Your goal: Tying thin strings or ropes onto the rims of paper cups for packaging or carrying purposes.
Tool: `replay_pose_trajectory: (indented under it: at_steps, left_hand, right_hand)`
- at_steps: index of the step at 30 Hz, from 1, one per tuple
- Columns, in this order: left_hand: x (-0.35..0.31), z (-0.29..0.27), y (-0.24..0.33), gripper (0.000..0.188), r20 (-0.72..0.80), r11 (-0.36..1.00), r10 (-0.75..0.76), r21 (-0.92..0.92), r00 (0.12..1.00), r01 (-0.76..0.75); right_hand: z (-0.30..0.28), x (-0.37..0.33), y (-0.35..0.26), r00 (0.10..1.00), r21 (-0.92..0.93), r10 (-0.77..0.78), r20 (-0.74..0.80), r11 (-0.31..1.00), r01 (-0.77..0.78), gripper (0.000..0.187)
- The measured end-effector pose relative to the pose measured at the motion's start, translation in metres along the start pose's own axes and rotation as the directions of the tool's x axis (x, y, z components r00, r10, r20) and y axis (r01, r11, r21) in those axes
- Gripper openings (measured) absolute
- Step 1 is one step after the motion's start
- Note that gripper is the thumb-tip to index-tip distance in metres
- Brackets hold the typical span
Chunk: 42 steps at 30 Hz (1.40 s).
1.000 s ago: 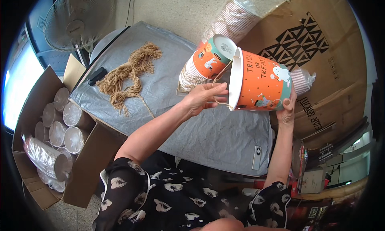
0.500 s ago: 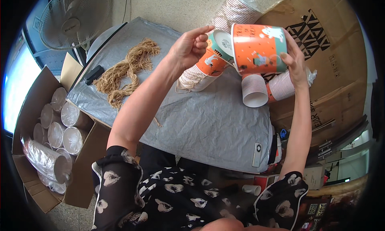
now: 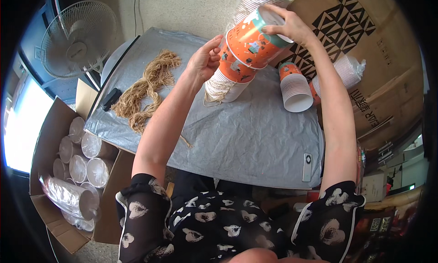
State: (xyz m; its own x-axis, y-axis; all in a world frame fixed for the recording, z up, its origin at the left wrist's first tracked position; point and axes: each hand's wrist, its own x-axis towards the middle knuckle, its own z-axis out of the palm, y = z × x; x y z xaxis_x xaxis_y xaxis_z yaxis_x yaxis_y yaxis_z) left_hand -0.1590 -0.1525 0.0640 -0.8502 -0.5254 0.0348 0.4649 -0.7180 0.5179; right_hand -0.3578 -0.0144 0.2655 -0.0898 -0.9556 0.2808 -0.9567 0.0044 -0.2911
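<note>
My right hand (image 3: pixel 292 29) grips an orange and green paper cup (image 3: pixel 255 44) by its base end. The cup is upside down and tilted, its white rim over the top of a stack of matching paper cups (image 3: pixel 233 80) on the table. Thin string loops (image 3: pixel 220 90) hang around the rims low on that stack. Beside the cup's rim, my left hand (image 3: pixel 204 63) has its fingers curled and pinched; anything between them is too small to make out. A bundle of tan strings (image 3: pixel 150 87) lies left of my left forearm.
Grey sheeting (image 3: pixel 232 139) covers the table. Another cup stack (image 3: pixel 296 93) lies on its side at right, near a wrapped stack (image 3: pixel 344 73) and a large cardboard sheet (image 3: pixel 383 80). At left stand a carton (image 3: pixel 107 203) of wrapped cups and a fan (image 3: pixel 76 50).
My right hand has brought the cup left and tipped it rim-down over the stack. My left hand has shifted slightly down and left, beside the rim. The whole view has also shifted a little.
</note>
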Motion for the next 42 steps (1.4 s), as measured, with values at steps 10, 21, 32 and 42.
replay_pose_trajectory:
  at_steps: [10,21,32,42]
  left_hand:
    - [-0.014,-0.015,-0.026,0.013,-0.075,0.987,-0.124,0.094,0.99,0.13]
    - [-0.033,-0.021,-0.044,0.016,-0.037,0.978,-0.16,0.131,0.986,0.164]
    - [-0.031,-0.034,-0.053,0.027,-0.084,0.979,-0.113,0.163,0.99,0.125]
    - [-0.028,-0.041,-0.064,0.019,-0.146,0.979,-0.117,0.152,0.982,0.139]
  right_hand:
    - [0.031,0.008,0.006,0.988,0.096,0.082,0.131,0.991,-0.095,0.09]
    - [0.054,0.011,0.013,0.992,0.068,0.077,0.096,0.994,-0.084,0.093]
    - [0.072,0.011,0.02,0.993,-0.031,0.078,0.091,0.997,-0.075,0.099]
    - [0.09,0.004,0.029,0.997,-0.117,0.072,-0.014,0.99,-0.073,0.101]
